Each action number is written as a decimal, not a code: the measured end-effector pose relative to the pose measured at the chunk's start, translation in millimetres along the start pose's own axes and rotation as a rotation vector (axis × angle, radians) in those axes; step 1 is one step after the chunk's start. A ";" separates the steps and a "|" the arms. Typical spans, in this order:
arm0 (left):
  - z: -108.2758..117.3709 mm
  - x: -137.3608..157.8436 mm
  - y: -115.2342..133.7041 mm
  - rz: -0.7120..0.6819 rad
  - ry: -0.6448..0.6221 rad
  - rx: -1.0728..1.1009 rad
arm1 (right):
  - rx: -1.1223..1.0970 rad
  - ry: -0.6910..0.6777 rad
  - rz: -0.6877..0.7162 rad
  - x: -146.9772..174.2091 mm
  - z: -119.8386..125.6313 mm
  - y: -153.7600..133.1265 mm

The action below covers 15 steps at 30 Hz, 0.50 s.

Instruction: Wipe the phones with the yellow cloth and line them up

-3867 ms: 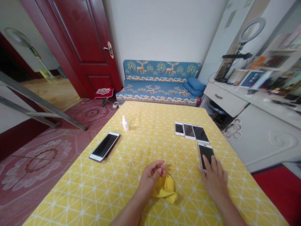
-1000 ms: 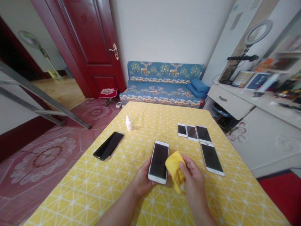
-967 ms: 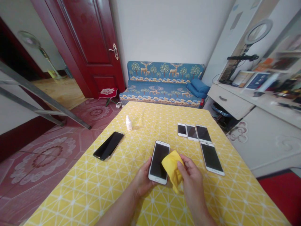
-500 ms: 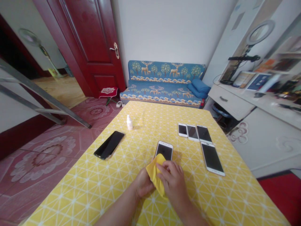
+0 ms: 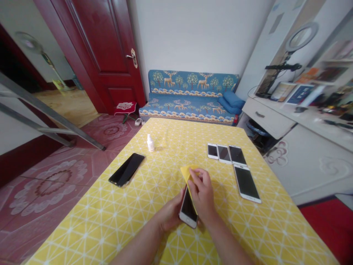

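A white-framed smartphone [image 5: 189, 211] with a dark screen is held above the near part of the table by my left hand [image 5: 173, 212], whose fingers wrap its left edge and underside. My right hand [image 5: 203, 193] pinches a yellow cloth [image 5: 186, 172] over the phone's upper end. The cloth and fingers hide that end of the screen. Only the lower screen and the home button show. Part of the cloth hangs along the phone's right edge, beneath my right hand.
On the yellow patterned tablecloth [image 5: 165, 176], a black phone [image 5: 127, 169] lies left and a white spray bottle [image 5: 150, 143] stands behind it. Several white phones lie at right, the nearest a large one [image 5: 247, 183]. Beyond the table is a blue sofa [image 5: 184, 99].
My right hand has moved the cloth away from me, from the phone's lower part to its upper end. The lower screen and home button are now uncovered.
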State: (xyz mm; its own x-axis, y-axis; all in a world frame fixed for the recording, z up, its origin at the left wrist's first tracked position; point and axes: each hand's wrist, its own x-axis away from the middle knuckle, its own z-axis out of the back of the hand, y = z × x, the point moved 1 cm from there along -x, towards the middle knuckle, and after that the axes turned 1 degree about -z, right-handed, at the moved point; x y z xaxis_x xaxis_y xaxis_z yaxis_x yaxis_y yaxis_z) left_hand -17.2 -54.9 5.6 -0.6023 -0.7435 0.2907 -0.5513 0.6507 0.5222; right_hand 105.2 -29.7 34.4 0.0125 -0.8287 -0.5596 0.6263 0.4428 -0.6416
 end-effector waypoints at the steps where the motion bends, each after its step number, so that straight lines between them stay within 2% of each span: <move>1: 2.1 -1.2 -0.2 -0.016 0.047 0.015 | -0.030 -0.023 0.007 7.1 -4.0 -4.7; 4: 6.3 -1.9 0.7 -0.068 0.141 0.054 | -0.097 -0.113 0.022 28.7 -8.7 -17.9; 7: 3.9 2.5 3.2 -0.052 0.132 0.085 | -0.146 -0.174 0.078 45.3 -4.6 -29.0; 11: -1.1 7.5 9.4 0.007 0.048 0.188 | -0.157 -0.126 0.220 56.7 1.8 -31.0; 15: 2.2 3.6 16.1 -0.082 -0.044 0.270 | -0.100 -0.050 0.249 58.0 3.0 -16.0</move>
State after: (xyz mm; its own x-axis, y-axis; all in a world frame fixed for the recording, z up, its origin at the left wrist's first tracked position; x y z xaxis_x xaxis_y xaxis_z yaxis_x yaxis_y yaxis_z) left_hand -29.5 -46.7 13.4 -0.5706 -0.7919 0.2177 -0.7296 0.6105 0.3081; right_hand 98.2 -85.9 13.8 0.1969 -0.7046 -0.6817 0.5193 0.6648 -0.5371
